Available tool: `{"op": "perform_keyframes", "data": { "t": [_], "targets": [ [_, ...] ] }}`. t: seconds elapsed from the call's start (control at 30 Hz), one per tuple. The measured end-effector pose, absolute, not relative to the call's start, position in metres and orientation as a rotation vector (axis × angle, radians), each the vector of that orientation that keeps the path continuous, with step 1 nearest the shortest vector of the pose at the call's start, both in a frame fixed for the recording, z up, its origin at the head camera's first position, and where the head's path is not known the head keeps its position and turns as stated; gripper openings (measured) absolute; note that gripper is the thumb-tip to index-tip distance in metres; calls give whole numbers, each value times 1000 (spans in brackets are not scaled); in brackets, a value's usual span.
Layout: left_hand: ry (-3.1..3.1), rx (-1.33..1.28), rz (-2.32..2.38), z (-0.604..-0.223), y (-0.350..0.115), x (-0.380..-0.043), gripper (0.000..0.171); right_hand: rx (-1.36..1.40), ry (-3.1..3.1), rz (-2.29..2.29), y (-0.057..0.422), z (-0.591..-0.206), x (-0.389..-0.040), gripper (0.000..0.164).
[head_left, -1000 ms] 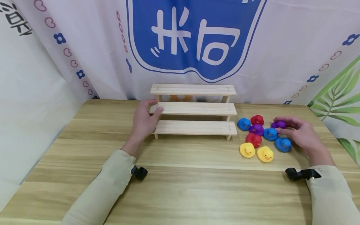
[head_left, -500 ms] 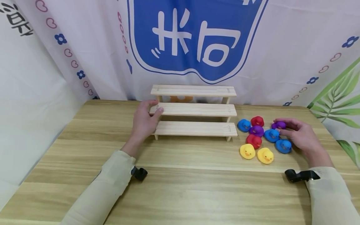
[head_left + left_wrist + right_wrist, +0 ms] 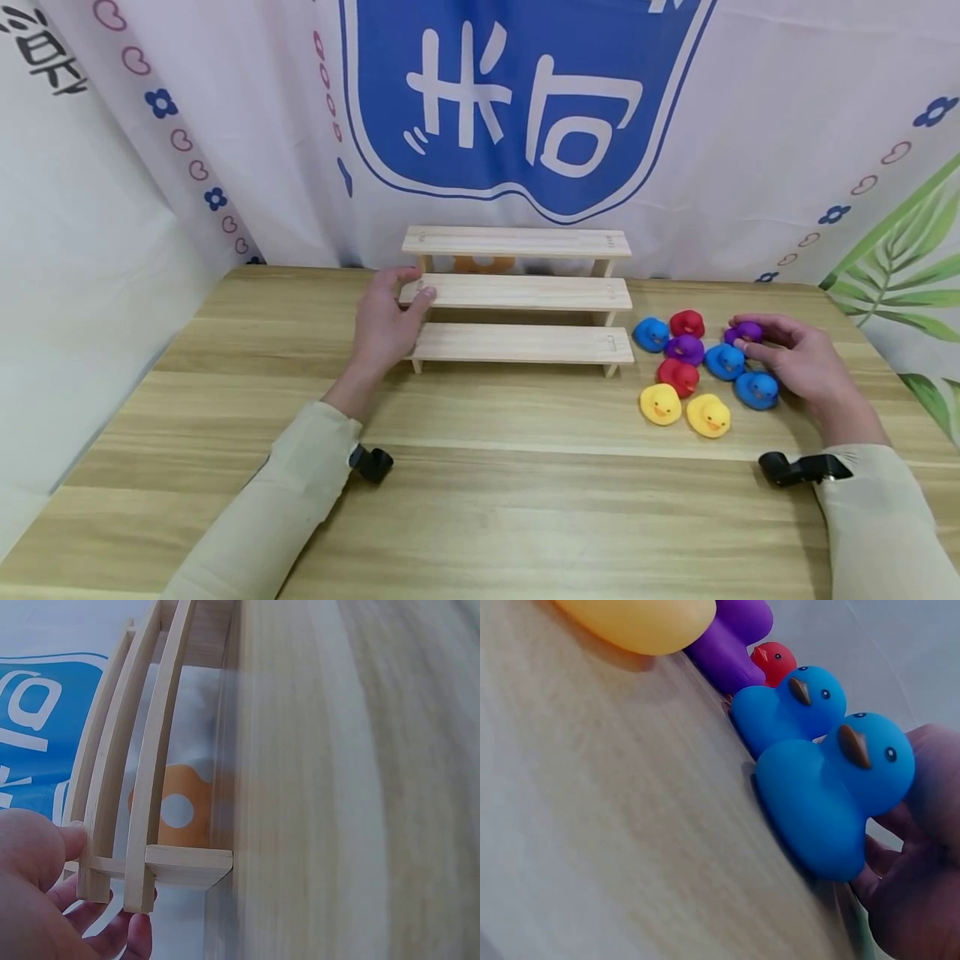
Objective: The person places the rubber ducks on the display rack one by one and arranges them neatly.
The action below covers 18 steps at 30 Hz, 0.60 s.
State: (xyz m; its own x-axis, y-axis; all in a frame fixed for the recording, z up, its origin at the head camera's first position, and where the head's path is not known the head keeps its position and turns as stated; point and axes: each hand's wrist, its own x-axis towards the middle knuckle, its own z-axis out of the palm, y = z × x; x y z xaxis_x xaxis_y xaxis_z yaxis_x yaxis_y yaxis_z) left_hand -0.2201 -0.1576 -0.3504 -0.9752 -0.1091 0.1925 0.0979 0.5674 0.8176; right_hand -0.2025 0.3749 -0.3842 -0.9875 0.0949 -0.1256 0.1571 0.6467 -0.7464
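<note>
In the head view, a three-tier wooden display stand (image 3: 517, 292) stands at the back of the table. My left hand (image 3: 386, 321) grips its left end, thumb on top of the middle tier. The left wrist view has the fingers (image 3: 109, 934) curled around the ends of the slats. At the right, my right hand (image 3: 806, 358) pinches a purple rubber duck (image 3: 744, 332) between thumb and fingers. Right beside that hand are two blue ducks (image 3: 756, 390). The right wrist view shows a blue duck (image 3: 817, 802) in front of the hand, hiding the fingertips and the held duck.
Left of the right hand, several more ducks sit clustered: a yellow one (image 3: 708, 415), a red one (image 3: 678, 377), a purple one (image 3: 686, 350) and a blue one (image 3: 651, 334). A printed curtain (image 3: 270, 125) hangs behind the wooden table (image 3: 525, 517).
My right thumb has come in against the purple duck. The blue duck next to it has shifted very slightly right. The left hand and the stand stay in place.
</note>
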Motion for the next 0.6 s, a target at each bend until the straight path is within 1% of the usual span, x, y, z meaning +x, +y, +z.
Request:
{"op": "perform_keyframes", "data": {
  "t": [0.4, 0.6],
  "targets": [
    [-2583, 17, -1372, -351, -158, -220, 46, 224, 2805, -1241, 368, -376, -205, 71],
    [-2586, 13, -1361, -350, -157, -219, 46, 207, 2797, -1252, 361, -367, -205, 72]
  ]
}}
